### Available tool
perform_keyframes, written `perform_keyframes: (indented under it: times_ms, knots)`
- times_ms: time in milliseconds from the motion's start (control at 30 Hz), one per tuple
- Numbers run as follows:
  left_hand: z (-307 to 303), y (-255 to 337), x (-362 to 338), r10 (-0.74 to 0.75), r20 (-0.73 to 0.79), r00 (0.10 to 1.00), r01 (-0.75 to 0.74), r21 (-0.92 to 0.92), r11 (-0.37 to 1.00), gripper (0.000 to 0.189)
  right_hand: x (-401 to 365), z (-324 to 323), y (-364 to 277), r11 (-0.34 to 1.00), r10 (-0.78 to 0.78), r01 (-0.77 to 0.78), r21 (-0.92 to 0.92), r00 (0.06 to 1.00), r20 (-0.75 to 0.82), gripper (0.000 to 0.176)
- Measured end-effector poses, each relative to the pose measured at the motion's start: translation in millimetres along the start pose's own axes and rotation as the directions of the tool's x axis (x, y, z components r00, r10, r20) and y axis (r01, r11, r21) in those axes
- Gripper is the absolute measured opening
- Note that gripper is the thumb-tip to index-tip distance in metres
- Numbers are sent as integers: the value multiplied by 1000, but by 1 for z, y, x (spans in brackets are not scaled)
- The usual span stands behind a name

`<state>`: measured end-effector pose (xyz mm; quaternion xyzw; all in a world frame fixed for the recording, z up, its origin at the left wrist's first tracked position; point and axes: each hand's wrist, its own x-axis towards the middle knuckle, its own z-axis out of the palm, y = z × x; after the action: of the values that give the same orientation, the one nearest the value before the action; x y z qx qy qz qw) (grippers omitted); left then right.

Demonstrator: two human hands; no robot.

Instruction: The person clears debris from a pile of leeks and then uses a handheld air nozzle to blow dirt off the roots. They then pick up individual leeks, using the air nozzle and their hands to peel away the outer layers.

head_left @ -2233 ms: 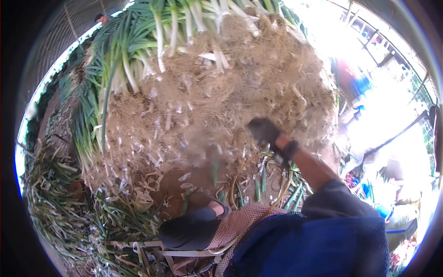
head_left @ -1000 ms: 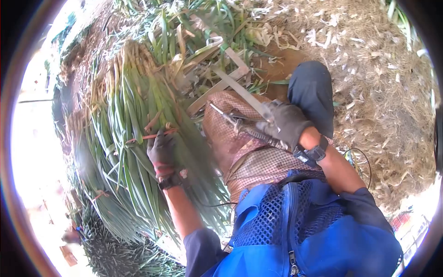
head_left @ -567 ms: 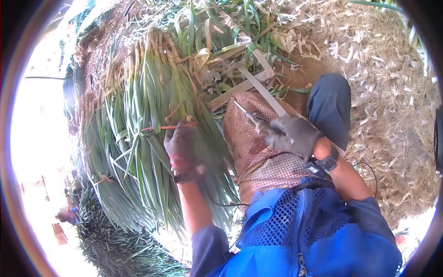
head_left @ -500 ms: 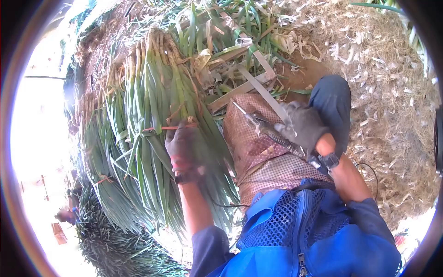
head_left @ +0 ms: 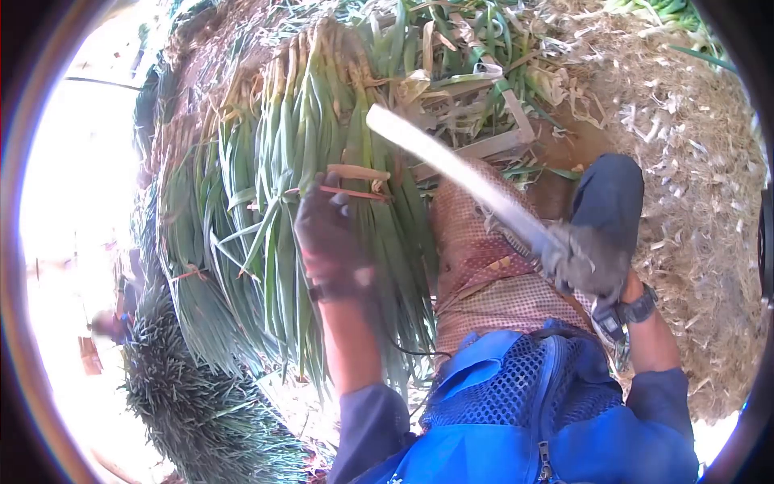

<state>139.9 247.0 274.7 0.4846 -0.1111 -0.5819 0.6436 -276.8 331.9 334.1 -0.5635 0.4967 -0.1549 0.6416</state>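
My left hand (head_left: 326,234), in a dark glove, rests on a big bunch of green onions (head_left: 310,129), its fingers curled at the orange band (head_left: 363,194) round the leaves. A pale dry leaf strip (head_left: 359,172) lies right at the fingertips; what they grip, I cannot tell. My gloved right hand (head_left: 588,258) is wrapped round the base of a long-bladed knife (head_left: 451,165), whose bright flat blade points up and left over my knee. Beneath the blade, a dark coiled part of a tool (head_left: 518,242) shows on my lap, mostly hidden.
Another tied bunch (head_left: 189,274) lies to the left, with a dense stack of green leaf ends (head_left: 193,403) below it. Cut leaves and wooden slats (head_left: 500,141) lie ahead of my knee. Roots and dry peelings (head_left: 685,202) cover the ground at right.
The knife blade has swung up and left, now crossing above the lap tool. My left hand sits at the band still, and the pale leaf strip shows more fully. The view has shifted left.
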Motion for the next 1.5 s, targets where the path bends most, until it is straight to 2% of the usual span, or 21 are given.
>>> perform_keyframes:
  times_ms: [133,233,433,500,567,600,633,667,700,733,767,800,867,933,1067,1167,1267,1367,1400,1433,1500]
  knots:
    - [-7,17,6,-37,-25,999,38,48,998,34,8,30,19,999,29,-34,16,963,267,12]
    - [-4,19,2,-3,-63,998,6,51,999,34,18,44,4,950,306,-313,-16,915,262,14]
    - [-26,18,0,35,34,999,-42,227,973,28,47,48,-2,959,146,-217,185,931,336,21]
    - [-6,9,-1,126,-282,951,-54,251,966,26,23,28,-29,962,247,-270,44,926,284,23]
    - [-23,19,3,20,-156,988,-16,23,1000,28,-22,-8,17,870,121,-123,478,992,35,27]
    - [-36,15,11,133,-85,987,-116,186,976,29,-44,-32,41,762,97,-4,648,989,-108,29]
    - [-49,11,20,246,-11,969,-228,340,912,30,-62,-60,36,947,-25,94,309,975,-220,29]
    - [-62,7,29,353,62,934,-340,465,818,32,-75,-74,9,948,312,-248,200,848,-428,25]
    - [-29,12,9,204,-27,979,-189,275,943,32,-82,-89,8,952,295,-189,242,783,-548,25]
    - [-7,7,-5,23,-74,997,-19,58,998,33,-91,-120,26,986,102,-163,-47,793,-601,23]
    - [-10,-9,-7,214,145,966,-259,494,830,31,-93,-143,30,900,35,-315,-302,742,-669,24]
    - [-12,-24,-8,387,353,852,-507,742,439,32,-97,-174,50,754,-105,-382,-534,733,-673,25]
    - [27,-15,-40,-40,57,998,-2,600,800,33,-97,-224,93,253,-390,-539,-804,704,-594,31]
    - [31,-42,-46,-30,148,989,-73,642,763,32,-72,-242,54,217,-119,-680,-700,694,-710,22]
    - [70,-60,-83,-224,179,958,54,655,754,36,-28,-296,36,-145,-69,-652,-744,757,-650,18]
    - [45,-107,-71,-158,327,932,-170,777,606,45,-2,-360,48,-65,-241,-683,-727,718,-653,19]
    - [90,-109,-86,-135,778,614,-788,612,-58,60,26,-337,-13,144,-139,-827,-543,526,-839,27]
    - [97,-138,-94,-275,773,572,-820,533,-210,67,47,-271,-18,446,-287,-588,-674,619,-731,40]
    - [99,-144,-96,-303,777,551,-831,480,-280,67,60,-260,8,440,-383,-316,-840,780,-494,36]
    - [98,-147,-95,-285,797,533,-838,450,-308,61,69,-211,0,396,-326,-300,-868,838,-438,33]
    - [110,-145,-93,-323,771,548,-831,459,-314,57,70,-137,39,474,-664,231,-850,728,-172,34]
